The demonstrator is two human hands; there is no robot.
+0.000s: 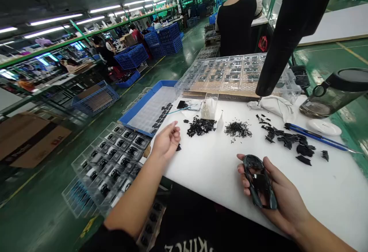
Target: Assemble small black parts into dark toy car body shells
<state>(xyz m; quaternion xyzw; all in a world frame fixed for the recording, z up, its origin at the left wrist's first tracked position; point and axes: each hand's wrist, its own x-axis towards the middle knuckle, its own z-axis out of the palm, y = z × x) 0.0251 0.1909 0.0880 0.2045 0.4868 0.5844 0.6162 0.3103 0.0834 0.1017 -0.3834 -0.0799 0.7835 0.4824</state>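
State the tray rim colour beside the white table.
The tray rim is blue, clearest in the head view.

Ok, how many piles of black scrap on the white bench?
3: a black flake heap just beyond the left hand, fine black bits to its right, and larger black pieces spread further right. A few strays lie apart.
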